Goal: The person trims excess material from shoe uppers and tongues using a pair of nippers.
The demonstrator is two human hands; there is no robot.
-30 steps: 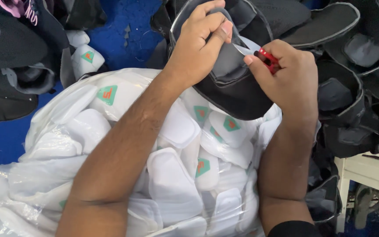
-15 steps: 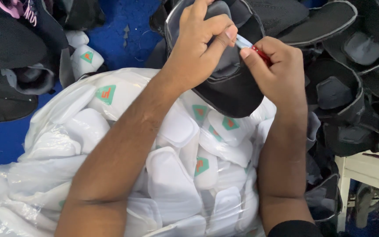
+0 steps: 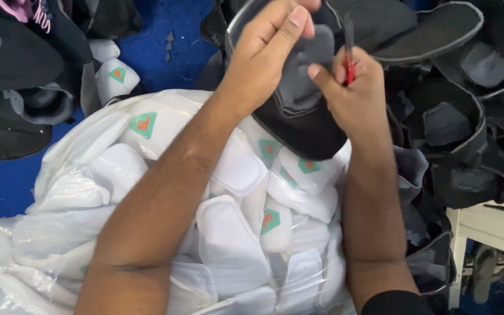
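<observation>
Black cap being gripped by left hand, held above clear bag of white pads. Red-handled tool being clenched by right hand at cap's inner edge.

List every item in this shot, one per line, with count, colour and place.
black fabric shoe-upper piece with grey lining: one, black and grey, held up at top centre
red-handled small tool: one, red with a dark tip, in the right hand
clear plastic bag of white padded pieces with green-and-orange triangle marks: one bag, many pieces, white, centre and bottom
loose black and grey shoe-upper pieces: many, black and grey, piled at right and top left
blue floor: one, blue, top left
white bench: one, white, lower right
left hand: grip on the held piece
right hand: grip on the tool
</observation>
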